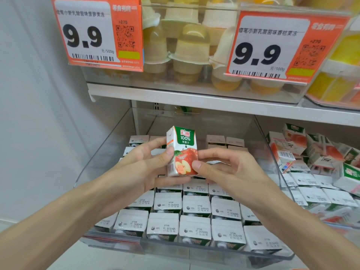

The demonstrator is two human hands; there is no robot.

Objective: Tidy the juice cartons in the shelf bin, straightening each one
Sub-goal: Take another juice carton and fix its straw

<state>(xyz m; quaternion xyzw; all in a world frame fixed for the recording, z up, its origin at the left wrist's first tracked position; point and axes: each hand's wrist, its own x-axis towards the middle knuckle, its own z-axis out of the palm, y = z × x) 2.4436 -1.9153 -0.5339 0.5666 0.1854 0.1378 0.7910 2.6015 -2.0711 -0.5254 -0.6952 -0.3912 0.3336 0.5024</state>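
An apple juice carton, white and green with a red apple picture, is held upright above the clear shelf bin. My left hand grips its left side, thumb on the front. My right hand pinches its lower right corner with the thumb. Below, several upright cartons stand in neat rows with their white date-stamped tops showing. More cartons stand at the bin's back, partly hidden by my hands.
A neighbouring bin at the right holds several jumbled cartons. A white shelf above carries clear bins of jelly cups and two orange price tags. A grey wall closes the left side.
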